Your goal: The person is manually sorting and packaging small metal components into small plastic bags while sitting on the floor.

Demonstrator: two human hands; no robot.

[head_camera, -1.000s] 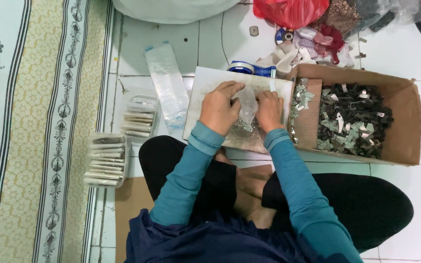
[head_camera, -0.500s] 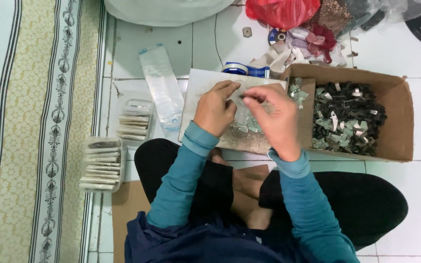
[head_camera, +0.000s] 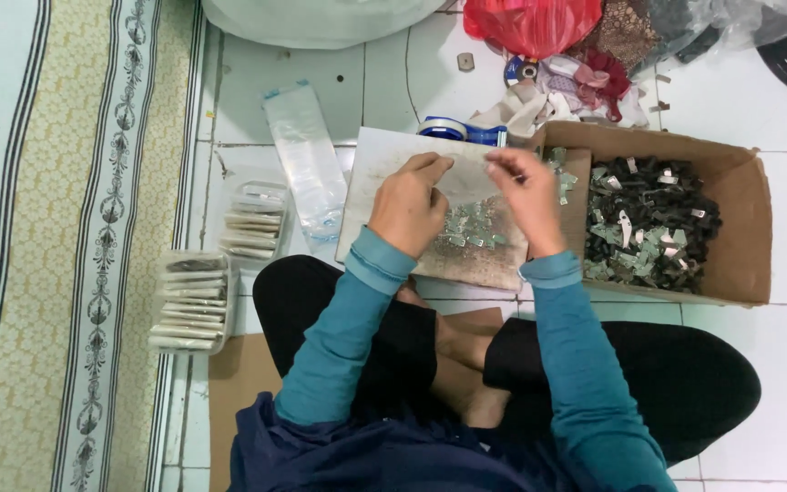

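My left hand and my right hand are raised over a worn white board on the floor. Between their fingertips they hold open a small clear plastic bag. Several small metal pieces lie on the board beneath it. Right of the board stands an open cardboard box filled with dark and silvery small parts.
A long clear plastic sleeve lies left of the board. Two clear packs of filled bags sit further left, beside a patterned rug. Blue tape dispenser, red bag and cloth scraps lie behind. My crossed legs are below.
My hands lifted from pressing down on the board and moved apart, now holding the small clear bag up between them. The metal pieces on the board have come into view.
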